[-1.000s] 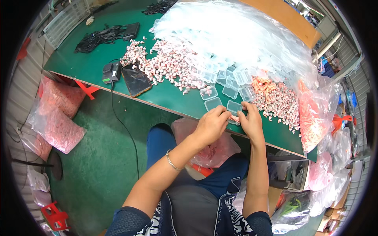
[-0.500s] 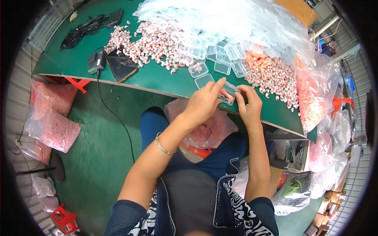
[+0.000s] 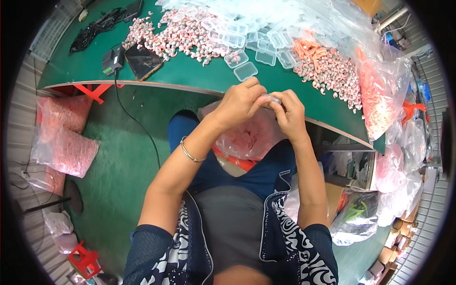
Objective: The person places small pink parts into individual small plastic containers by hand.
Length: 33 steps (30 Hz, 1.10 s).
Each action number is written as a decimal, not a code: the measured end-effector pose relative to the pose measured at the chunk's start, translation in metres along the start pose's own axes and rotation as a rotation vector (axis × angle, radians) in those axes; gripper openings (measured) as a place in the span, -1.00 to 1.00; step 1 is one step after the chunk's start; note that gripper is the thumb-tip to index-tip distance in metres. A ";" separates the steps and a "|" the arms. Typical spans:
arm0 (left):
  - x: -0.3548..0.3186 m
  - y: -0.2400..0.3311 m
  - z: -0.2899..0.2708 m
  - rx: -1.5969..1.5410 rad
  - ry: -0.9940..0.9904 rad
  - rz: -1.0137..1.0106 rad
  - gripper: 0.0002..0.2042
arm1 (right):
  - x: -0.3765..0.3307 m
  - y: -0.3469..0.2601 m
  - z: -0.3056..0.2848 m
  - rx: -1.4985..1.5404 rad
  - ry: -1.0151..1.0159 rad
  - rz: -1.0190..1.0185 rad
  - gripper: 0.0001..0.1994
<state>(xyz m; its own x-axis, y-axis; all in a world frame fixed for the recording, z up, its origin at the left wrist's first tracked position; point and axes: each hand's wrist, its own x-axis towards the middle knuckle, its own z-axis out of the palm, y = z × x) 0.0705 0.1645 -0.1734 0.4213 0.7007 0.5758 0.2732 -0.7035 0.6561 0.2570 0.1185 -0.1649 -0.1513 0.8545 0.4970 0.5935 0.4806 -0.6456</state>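
Both hands hold a small clear plastic box (image 3: 271, 99) just off the table's front edge, mostly covered by fingers. My left hand (image 3: 241, 100) grips its left end with thumb and bent fingers. The fingers of my right hand (image 3: 290, 114) are closed round its right end. What lies inside it now is hidden. Beyond my left hand, an open clear box (image 3: 236, 58) lies on the green table with a few small pink-and-grey pieces in one half. Its other half (image 3: 245, 71) is folded out toward me. More clear boxes (image 3: 266, 57) lie behind.
Heaps of pink-and-grey pieces (image 3: 190, 40) spread left and right (image 3: 332, 76), beside a bundle of orange cords (image 3: 308, 51). A phone (image 3: 143, 62), a black cabled device (image 3: 113, 60) and a large clear plastic sheet (image 3: 327, 21) share the table. A pink bag (image 3: 249, 135) sits below its edge.
My hands have come closer together and lifted slightly toward each other round the box. The orange cord seen in it before is now out of sight. The view has shifted a little.
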 end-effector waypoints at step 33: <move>-0.019 -0.041 -0.071 0.297 -0.043 0.298 -0.85 | 0.000 0.020 -0.032 -0.332 0.152 0.260 -0.88</move>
<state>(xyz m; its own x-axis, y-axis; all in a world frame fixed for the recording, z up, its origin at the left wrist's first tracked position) -0.0101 0.1886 -0.1768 0.5537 0.4604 0.6938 0.3690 -0.8826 0.2912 0.2944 0.1223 -0.1594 0.1400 0.8877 0.4387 0.8220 0.1428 -0.5513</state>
